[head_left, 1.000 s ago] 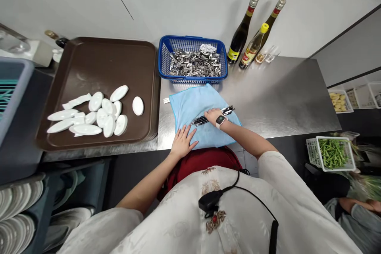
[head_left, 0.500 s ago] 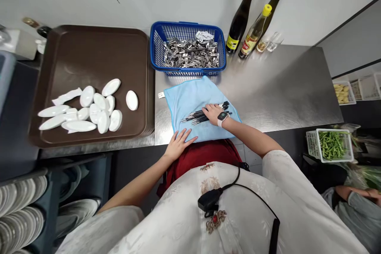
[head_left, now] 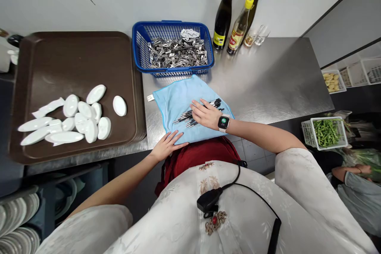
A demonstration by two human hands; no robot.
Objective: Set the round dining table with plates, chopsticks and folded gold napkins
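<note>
A light blue cloth (head_left: 169, 99) lies spread on the steel counter. On it is a loose bundle of thin sticks (head_left: 187, 118), black at one end and silvery toward the other. My right hand (head_left: 207, 116), with a watch on the wrist, rests flat across the sticks, fingers stretched out and covering their middle. My left hand (head_left: 164, 145) is laid flat at the cloth's near left edge, fingers spread, apart from the sticks. Just beyond the cloth stands a blue basket (head_left: 173, 70) heaped with small metal pieces (head_left: 175, 53) and a crumpled white paper (head_left: 189, 33).
Left on the counter (head_left: 268, 83), stacked brown trays (head_left: 74, 55) carry several small white dishes (head_left: 97, 94). Tall bottles (head_left: 223, 16), a yellow-capped bottle (head_left: 240, 27) and small glasses (head_left: 262, 35) stand by the wall. A basket of green vegetables (head_left: 327, 133) and another person (head_left: 360, 190) are at right.
My right hand has shifted slightly left along the sticks, its wrist turned so the watch face shows more. The left hand stays at the cloth edge. The whole view has shifted.
</note>
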